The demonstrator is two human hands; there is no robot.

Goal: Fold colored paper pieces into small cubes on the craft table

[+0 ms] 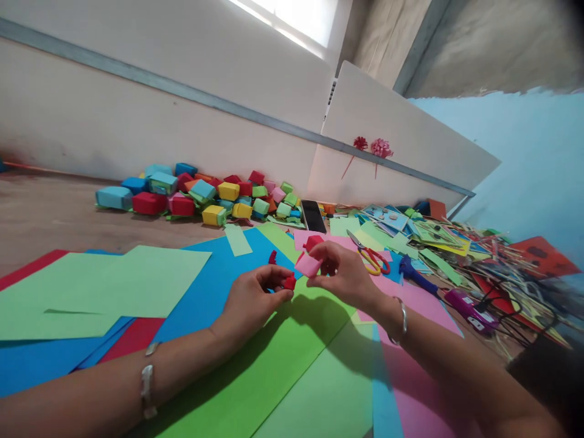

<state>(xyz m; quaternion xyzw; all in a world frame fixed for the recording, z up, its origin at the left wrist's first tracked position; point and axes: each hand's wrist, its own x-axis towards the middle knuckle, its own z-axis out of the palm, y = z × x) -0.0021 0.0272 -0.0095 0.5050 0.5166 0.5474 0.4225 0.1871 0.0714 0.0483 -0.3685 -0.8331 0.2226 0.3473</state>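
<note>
My left hand (253,295) pinches a small red folded paper piece (290,281) between thumb and fingers. Another bit of red paper (272,257) sticks up just behind those fingers. In my right hand (344,274) is a pink folded paper piece (307,266), gripped at its right side. A red folded part (313,243) shows right behind the pink one; whether the two are joined I cannot tell. Both hands are close together above a large green paper sheet (274,359), and the held pieces are slightly apart.
Several coloured paper boxes (182,205) are heaped by the wall, beside a phone (313,216). To the right are scissors (371,258), a blue glue gun (417,274), a purple power strip (472,310) and piled paper scraps. Pale green sheets (109,286) lie at left.
</note>
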